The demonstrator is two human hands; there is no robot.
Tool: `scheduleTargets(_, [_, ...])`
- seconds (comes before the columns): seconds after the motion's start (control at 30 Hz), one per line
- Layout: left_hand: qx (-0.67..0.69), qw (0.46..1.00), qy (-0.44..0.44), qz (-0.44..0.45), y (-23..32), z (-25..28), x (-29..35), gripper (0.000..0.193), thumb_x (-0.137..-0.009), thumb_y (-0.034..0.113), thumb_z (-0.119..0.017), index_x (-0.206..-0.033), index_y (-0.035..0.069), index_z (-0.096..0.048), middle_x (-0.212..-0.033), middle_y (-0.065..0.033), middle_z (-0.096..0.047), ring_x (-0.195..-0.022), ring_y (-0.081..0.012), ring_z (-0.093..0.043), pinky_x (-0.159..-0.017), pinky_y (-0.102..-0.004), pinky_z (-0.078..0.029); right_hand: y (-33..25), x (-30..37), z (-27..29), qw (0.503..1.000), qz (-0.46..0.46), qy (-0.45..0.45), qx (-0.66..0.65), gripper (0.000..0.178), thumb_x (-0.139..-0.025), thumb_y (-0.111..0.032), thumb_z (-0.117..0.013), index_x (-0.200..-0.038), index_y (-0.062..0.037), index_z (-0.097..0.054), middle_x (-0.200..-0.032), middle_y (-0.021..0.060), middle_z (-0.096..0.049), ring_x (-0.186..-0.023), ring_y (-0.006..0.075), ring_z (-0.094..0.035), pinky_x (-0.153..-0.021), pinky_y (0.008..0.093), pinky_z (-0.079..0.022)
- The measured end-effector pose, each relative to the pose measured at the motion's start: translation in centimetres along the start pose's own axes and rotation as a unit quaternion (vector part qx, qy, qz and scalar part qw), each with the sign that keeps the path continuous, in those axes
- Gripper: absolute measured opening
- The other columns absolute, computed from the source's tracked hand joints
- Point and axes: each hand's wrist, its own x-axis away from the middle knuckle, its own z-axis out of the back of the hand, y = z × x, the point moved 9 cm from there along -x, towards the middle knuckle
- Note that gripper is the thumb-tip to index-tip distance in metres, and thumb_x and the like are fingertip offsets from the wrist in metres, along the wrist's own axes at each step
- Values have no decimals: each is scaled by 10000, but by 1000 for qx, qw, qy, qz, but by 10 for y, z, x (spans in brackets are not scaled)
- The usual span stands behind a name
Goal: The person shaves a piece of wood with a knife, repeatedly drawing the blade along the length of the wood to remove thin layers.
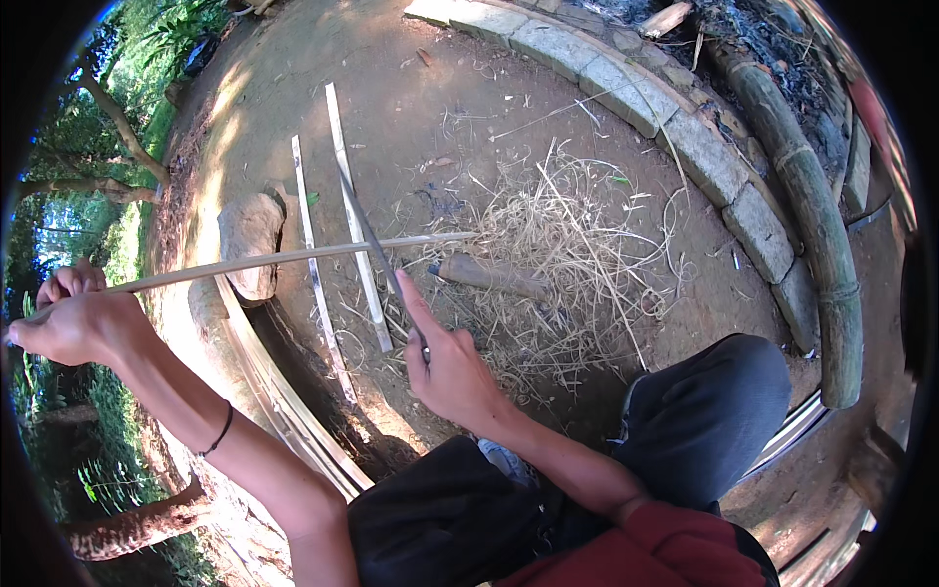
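My left hand is closed round one end of a long, thin bamboo strip, out at the far left. The strip runs across to the right, its far end over a heap of pale shavings. My right hand grips a knife, index finger stretched along it; the handle is mostly hidden in the fist. The long dark knife blade points up and to the left and crosses the strip, seemingly against it. Beyond the blade, two flat pale bamboo slats lie on the ground.
A short wooden piece lies among the shavings. To the left are a rock and a bundle of split bamboo. A curved stone kerb and thick bamboo pole bound the right, beside ashes. My bent knees are below.
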Motion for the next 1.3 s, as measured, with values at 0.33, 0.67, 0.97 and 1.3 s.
scheduleTargets(0.33, [4,1000,-7,22,-7,-2,-12,224,-907,179,-343,-697,102,-333,-601,-68,-373,-547,-193,-388,-537,-316,-313,91,-10,22,992,-75,45,89,715,-895,6,-494,-1550,-38,-209,-554,197,-569,-460,321,-549,-579,452,-491])
scheduleTargets(0.67, [-24,999,-15,19,-15,1,-9,230,-907,211,-366,-717,84,-347,-630,-69,-389,-572,-202,-389,-583,-331,-353,108,-24,25,992,-89,62,69,669,-915,-4,-478,-1544,-95,-268,-549,205,-561,-460,361,-580,-514,443,-471])
scheduleTargets(0.97, [-88,994,-61,-26,-22,-1,-23,276,-941,250,-275,-811,34,-387,-732,-137,-430,-716,-252,-492,-604,-327,-380,78,-15,11,994,-74,39,71,659,-929,3,-480,-1545,-127,-286,-548,177,-554,-446,227,-547,-507,370,-452])
scheduleTargets(1.3, [-32,992,-122,-19,-24,-6,-33,240,-956,190,-275,-797,41,-374,-697,-100,-423,-669,-252,-499,-646,-319,-421,37,-16,14,998,3,55,39,669,-907,15,-485,-1540,-111,-305,-551,162,-588,-451,237,-582,-493,380,-463])
